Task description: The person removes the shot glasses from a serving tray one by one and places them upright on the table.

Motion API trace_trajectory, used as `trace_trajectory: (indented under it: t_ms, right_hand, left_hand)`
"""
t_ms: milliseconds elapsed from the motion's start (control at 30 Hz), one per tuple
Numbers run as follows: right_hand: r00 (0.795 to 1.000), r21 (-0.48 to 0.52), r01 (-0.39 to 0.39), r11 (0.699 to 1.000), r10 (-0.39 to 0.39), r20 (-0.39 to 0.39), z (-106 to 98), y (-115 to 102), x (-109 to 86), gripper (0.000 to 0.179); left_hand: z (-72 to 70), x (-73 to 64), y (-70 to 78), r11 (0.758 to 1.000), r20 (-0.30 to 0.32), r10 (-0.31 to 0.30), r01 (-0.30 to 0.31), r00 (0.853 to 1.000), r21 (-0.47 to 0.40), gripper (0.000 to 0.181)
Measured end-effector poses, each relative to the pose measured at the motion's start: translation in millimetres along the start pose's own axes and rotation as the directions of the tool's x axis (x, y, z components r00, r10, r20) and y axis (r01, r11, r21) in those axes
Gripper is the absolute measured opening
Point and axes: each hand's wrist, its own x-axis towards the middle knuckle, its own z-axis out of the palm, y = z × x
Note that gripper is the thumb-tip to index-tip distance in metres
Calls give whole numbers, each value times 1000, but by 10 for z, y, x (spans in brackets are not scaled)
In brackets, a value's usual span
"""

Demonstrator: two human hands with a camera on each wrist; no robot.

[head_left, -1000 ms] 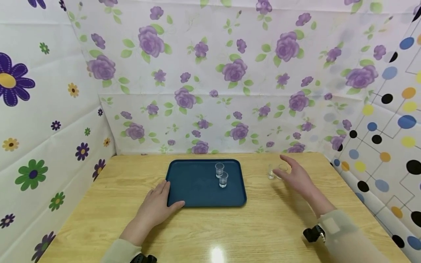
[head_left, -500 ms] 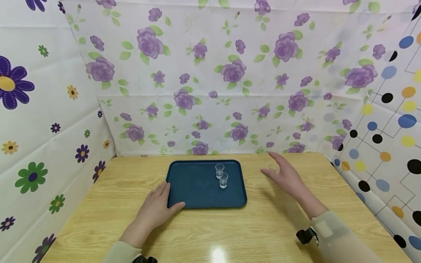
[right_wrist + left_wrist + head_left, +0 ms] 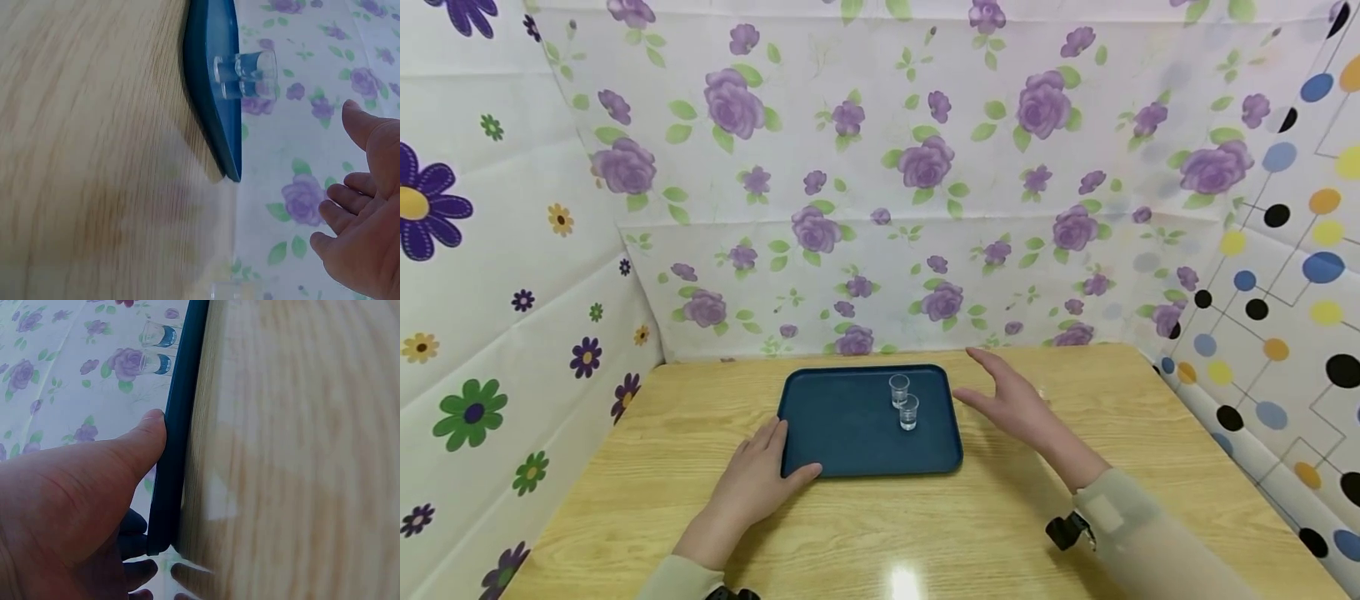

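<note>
Two small clear shot glasses stand upright on the right part of a dark blue tray (image 3: 842, 425). The rear glass (image 3: 899, 392) is just behind the front glass (image 3: 908, 413). My left hand (image 3: 758, 477) rests at the tray's front left corner, thumb along the front edge and fingers along the left side. Over the table just right of the tray, my right hand (image 3: 1011, 404) is held with thumb and fingers spread, nothing between them. In the right wrist view this hand (image 3: 369, 206) is apart from the tray and its glasses.
Part of another clear glass (image 3: 234, 290) shows at the bottom of the right wrist view; in the head view the right hand mostly hides that spot. The wooden table (image 3: 850, 533) is backed by a flowered cloth (image 3: 880, 275), with patterned cloths at both sides.
My right hand has moved left, from the glasses on the table's right to beside the tray, staying spread. My left hand stays at the tray corner. The head view has shifted slightly.
</note>
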Motion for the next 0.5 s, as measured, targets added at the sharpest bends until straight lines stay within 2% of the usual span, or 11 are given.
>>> trace_trajectory:
  t_ms: [367, 500]
  right_hand:
    - [995, 17, -11, 1000, 10, 94, 310, -153, 112, 90]
    - [991, 21, -23, 1000, 20, 134, 421, -167, 126, 87]
  left_hand:
    - [-23, 0, 10, 1000, -14, 7, -7, 1000, 8, 105]
    - [-9, -7, 9, 1000, 3, -2, 2, 1000, 12, 106]
